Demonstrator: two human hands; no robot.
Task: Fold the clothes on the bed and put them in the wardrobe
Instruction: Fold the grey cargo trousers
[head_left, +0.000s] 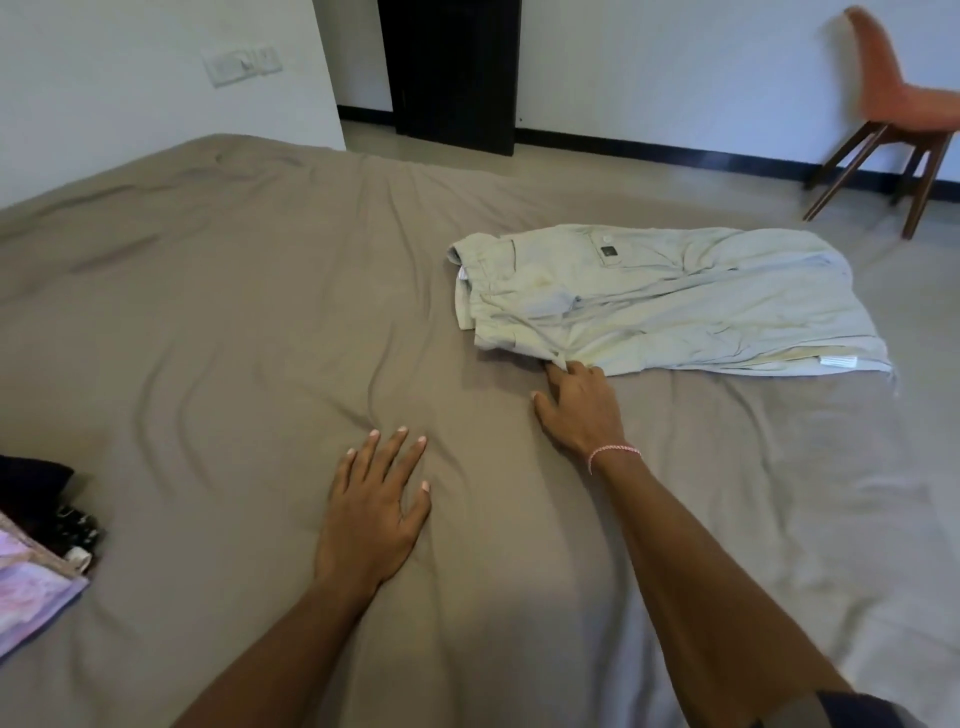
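Pale grey-green trousers (665, 299) lie folded over on the right side of the bed (234, 322), their waistband toward the middle. My right hand (579, 410), with a pink thread bracelet at the wrist, reaches to the near edge of the trousers and its fingertips pinch the fabric there. Flat on the brown sheet lies my left hand (371, 512), fingers spread, holding nothing, well left of the trousers.
At the bed's left edge lie a pink patterned cloth (31, 582) and dark clothes (36, 488). An orange chair (893, 109) with wooden legs stands on the floor at the far right. A dark door frame (452, 73) is at the back.
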